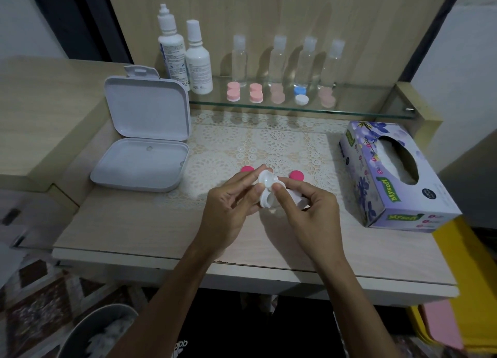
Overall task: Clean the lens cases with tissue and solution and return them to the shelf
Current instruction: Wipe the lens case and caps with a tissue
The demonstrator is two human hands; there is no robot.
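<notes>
Both hands (231, 204) (309, 209) pinch lens case (265, 188); R fingers hide tissue (295, 196).

Dim, soft indoor light; bottles cast shadows toward 11 o'clock on the back panel (269, 13). Wide-angle bending at edges, overall slight blur, corners darkest.

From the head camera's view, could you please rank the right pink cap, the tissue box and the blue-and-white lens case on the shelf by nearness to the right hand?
Measured from the right hand:
1. Right pink cap, on the lace mat just beyond the fingers.
2. Tissue box, to the hand's right on the table.
3. Blue-and-white lens case, up on the glass shelf at the back.
</notes>
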